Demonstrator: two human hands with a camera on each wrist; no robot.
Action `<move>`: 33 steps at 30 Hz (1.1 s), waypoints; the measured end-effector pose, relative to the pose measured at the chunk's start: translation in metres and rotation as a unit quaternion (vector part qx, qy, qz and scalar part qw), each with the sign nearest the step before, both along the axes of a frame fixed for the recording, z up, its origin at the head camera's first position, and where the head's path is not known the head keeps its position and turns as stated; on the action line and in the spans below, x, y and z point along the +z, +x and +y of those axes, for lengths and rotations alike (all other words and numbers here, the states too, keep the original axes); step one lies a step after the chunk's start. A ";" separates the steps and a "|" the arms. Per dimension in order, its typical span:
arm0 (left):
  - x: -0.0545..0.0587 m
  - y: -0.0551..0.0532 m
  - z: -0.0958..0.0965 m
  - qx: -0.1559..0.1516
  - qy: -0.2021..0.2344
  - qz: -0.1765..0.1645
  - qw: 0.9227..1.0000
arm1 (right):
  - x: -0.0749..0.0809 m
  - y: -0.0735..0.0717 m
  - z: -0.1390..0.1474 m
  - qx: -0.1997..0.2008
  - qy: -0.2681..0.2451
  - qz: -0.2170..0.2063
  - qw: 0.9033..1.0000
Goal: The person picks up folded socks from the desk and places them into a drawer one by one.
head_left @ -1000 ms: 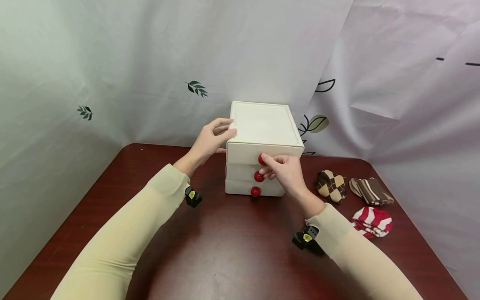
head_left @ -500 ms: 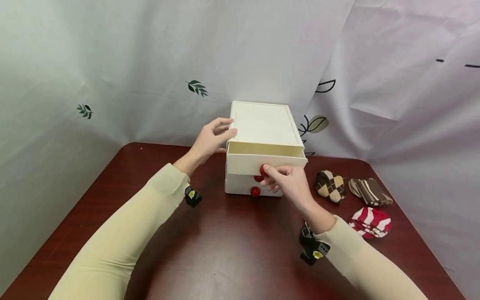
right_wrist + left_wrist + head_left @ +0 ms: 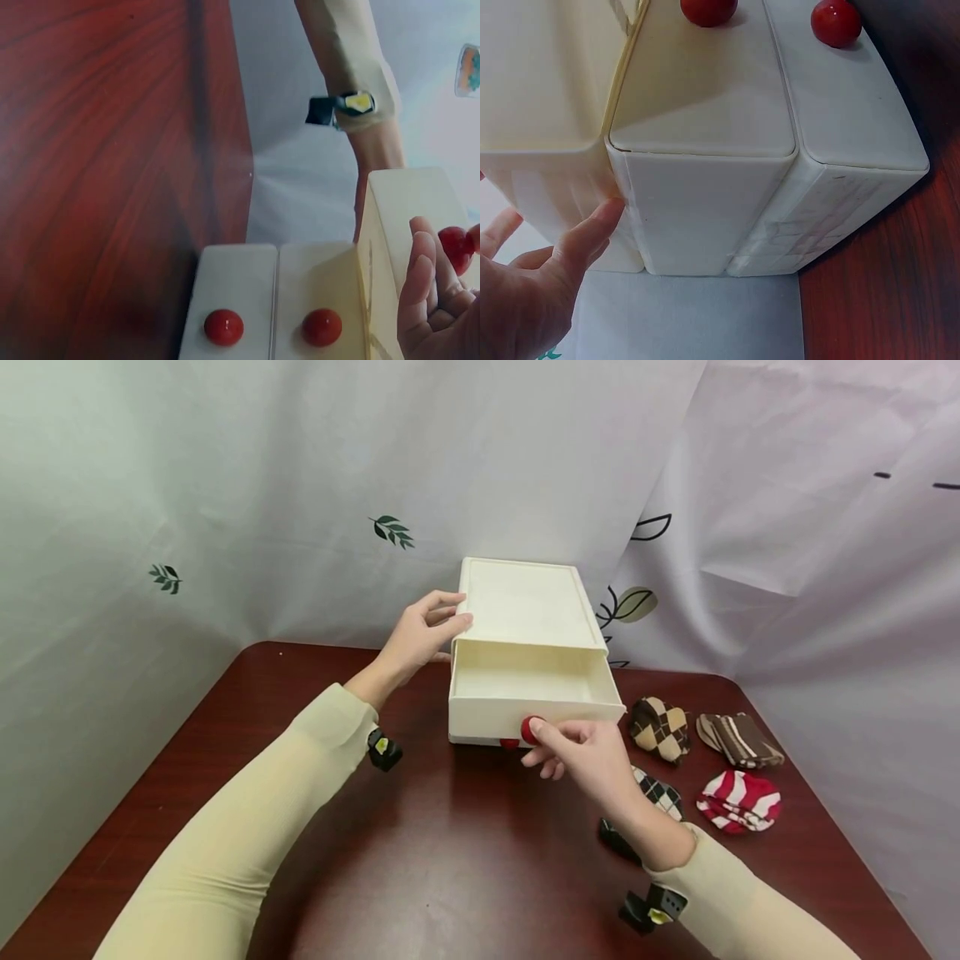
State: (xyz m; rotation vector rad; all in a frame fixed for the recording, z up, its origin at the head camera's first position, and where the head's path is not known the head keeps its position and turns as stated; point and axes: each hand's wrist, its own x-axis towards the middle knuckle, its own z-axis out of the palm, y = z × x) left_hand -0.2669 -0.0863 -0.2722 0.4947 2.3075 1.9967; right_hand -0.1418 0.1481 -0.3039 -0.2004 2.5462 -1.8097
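A white three-drawer box (image 3: 528,602) stands at the back of the table, its top drawer (image 3: 487,714) pulled well out and bare inside. My right hand (image 3: 588,756) pinches that drawer's round red knob (image 3: 531,727) between thumb and finger. On the box's left side rests my left hand (image 3: 420,631), fingers spread and fingertips at the upper edge. In the left wrist view, the middle (image 3: 705,82) and bottom drawers (image 3: 847,90) are closed, each with a red knob.
Right of the box lie folded socks: a brown argyle pair (image 3: 660,729), a brown striped pair (image 3: 741,741) and a red-and-white striped pair (image 3: 740,801). A black argyle pair (image 3: 658,795) is partly hidden under my right forearm. A pale curtain (image 3: 300,485) hangs behind the dark red table (image 3: 420,877).
The top drawer, closed a second ago, has slid out toward me with my right hand on its knob. The black argyle socks have come into view. My left hand stays on the box.
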 end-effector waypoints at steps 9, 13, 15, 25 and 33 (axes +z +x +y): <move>-0.015 -0.017 0.000 0.004 0.007 0.008 1.000 | -0.005 0.018 0.002 0.003 0.015 0.003 1.000; -0.017 -0.018 0.000 0.005 0.008 0.008 1.000 | -0.008 0.021 0.002 0.007 0.004 -0.003 1.000; -0.020 -0.021 -0.001 0.004 0.009 0.009 1.000 | -0.008 0.022 0.002 0.007 -0.002 -0.006 1.000; -0.020 -0.019 -0.001 0.008 0.009 0.010 1.000 | -0.007 0.028 0.023 0.009 0.018 0.034 0.999; -0.020 -0.019 0.000 0.014 0.008 0.019 1.000 | 0.005 0.035 0.050 -0.034 0.027 0.067 0.997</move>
